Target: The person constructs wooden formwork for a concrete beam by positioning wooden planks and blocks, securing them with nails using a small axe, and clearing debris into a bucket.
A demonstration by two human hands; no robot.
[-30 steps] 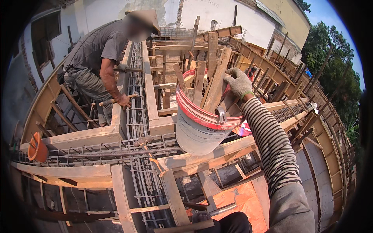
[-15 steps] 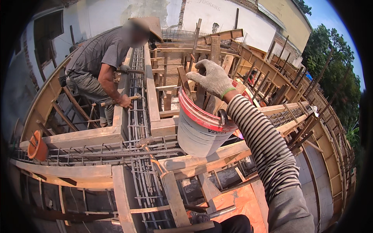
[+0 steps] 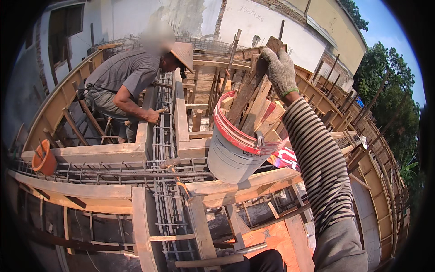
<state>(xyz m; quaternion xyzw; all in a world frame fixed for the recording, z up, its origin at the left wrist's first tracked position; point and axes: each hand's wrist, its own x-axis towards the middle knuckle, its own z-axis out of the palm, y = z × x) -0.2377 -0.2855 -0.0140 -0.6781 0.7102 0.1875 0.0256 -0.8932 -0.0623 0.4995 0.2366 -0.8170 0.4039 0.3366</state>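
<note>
My right hand [image 3: 280, 71], in a knitted glove with a striped sleeve behind it, grips the upper end of a wooden strip [image 3: 248, 86]. That strip leans up out of a white bucket [image 3: 238, 156] with a red rim. Several other wood offcuts [image 3: 259, 106] stand in the bucket below my glove. The bucket rests across the timber formwork and steel bars. A claw hammer [image 3: 174, 174] with an orange and black handle lies on the rebar cage [image 3: 168, 213] left of the bucket. My left hand is out of view.
Across the formwork at left, a co-worker [image 3: 122, 86] in a woven hat bends over the rebar with a hammer. An orange bucket [image 3: 44, 158] stands at far left. Timber beams [image 3: 86, 187] frame open gaps around me; an orange sheet [image 3: 272, 242] lies below.
My right hand has gone from curled above the bucket to gripping a wooden strip, higher and farther right. The offcuts now show more fully. The co-worker's hammer hand has moved up and right.
</note>
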